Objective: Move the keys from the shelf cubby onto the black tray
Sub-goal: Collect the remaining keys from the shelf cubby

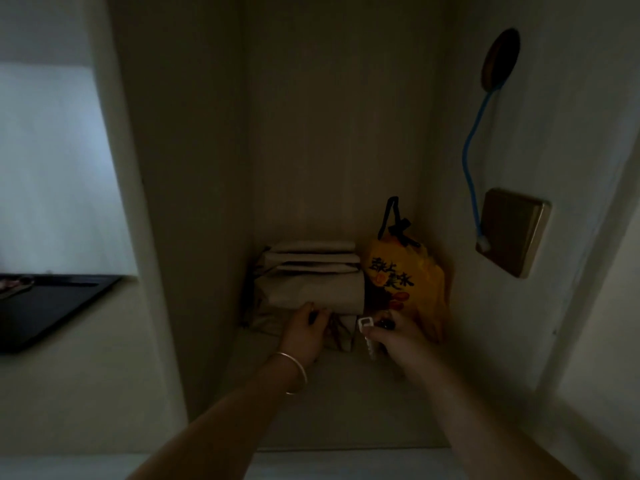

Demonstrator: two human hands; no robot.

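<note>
Both my arms reach into a dim shelf cubby. My right hand (398, 336) is closed around a bunch of keys (367, 332); a white tag and a pale ribbed piece stick out on its left, and something dark shows above the fingers. My left hand (306, 329), with a thin bangle on the wrist, rests curled against the front of the folded beige bundles (313, 282); a small dark thing shows at its fingers, too dim to identify. The black tray (52, 308) lies on a ledge at the far left, outside the cubby.
A yellow printed bag (407, 282) with a black drawstring stands at the cubby's back right. On the right wall hang a bronze switch plate (512, 232) and a blue cord (472, 157) from a dark oval hook. The cubby wall (156, 237) separates the tray from the shelf.
</note>
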